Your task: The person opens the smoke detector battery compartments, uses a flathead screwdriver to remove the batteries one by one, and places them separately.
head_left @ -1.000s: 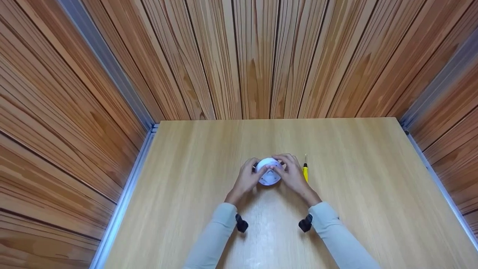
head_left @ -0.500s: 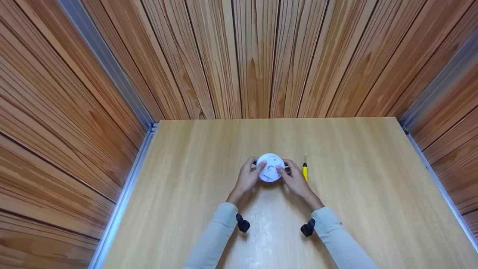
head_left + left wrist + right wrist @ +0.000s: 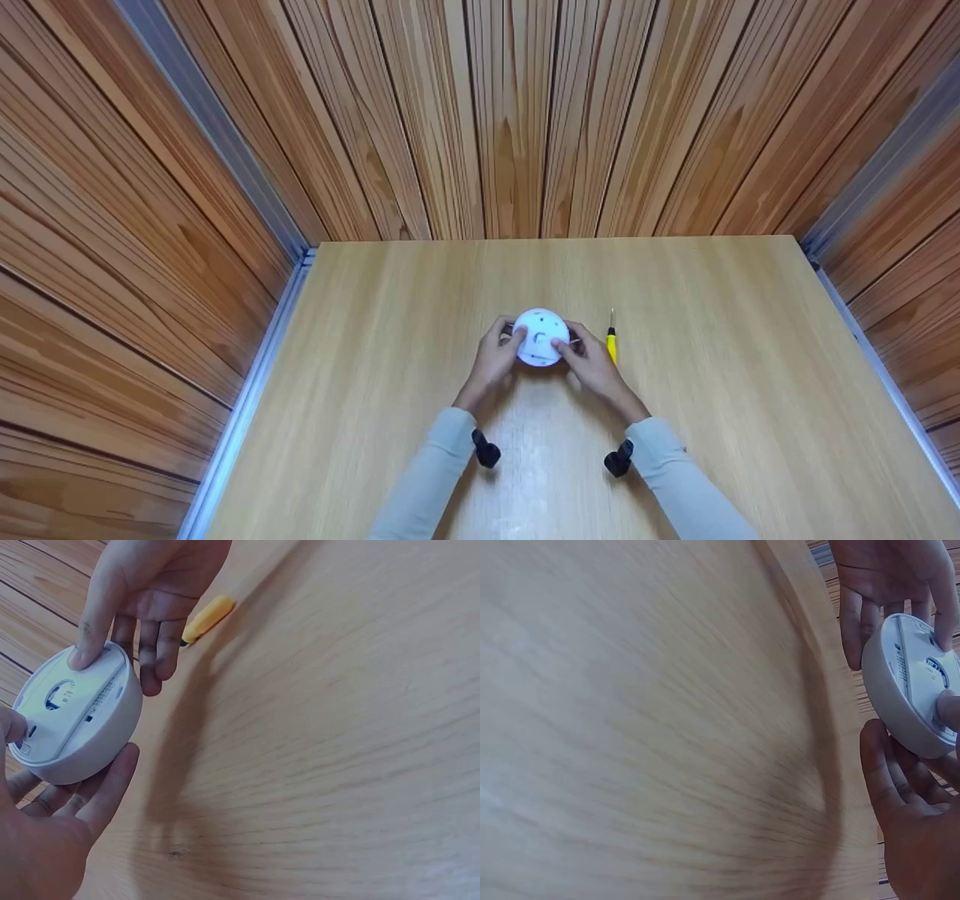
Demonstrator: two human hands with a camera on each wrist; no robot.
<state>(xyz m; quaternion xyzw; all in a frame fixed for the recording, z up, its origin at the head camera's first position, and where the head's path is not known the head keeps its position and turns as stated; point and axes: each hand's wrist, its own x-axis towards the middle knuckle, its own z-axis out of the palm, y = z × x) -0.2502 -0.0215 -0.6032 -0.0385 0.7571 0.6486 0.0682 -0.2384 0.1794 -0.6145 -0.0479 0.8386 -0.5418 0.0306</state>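
Observation:
A round white plastic device (image 3: 541,330) is held over the table between both hands, its flat back facing up. That back shows a panel, a round opening and small slots in the left wrist view. My left hand (image 3: 495,356) grips the left side, thumb on the face and fingers curled beneath. On the right side, my right hand (image 3: 591,361) pinches it the same way, its thumb (image 3: 91,645) pressing near the edge of the panel. The underside of the device (image 3: 900,694) is hidden by the fingers and the angle.
A screwdriver (image 3: 612,346) with a yellow handle lies on the wooden table (image 3: 405,315), just right of the right hand. Wood-plank walls (image 3: 517,135) rise behind and at the sides, with metal rails (image 3: 247,405) along the table's edges.
The thumbs have moved apart, from the device's middle toward its sides, baring more of its back. The device has turned and shifted slightly away from the body. The screwdriver stays where it was.

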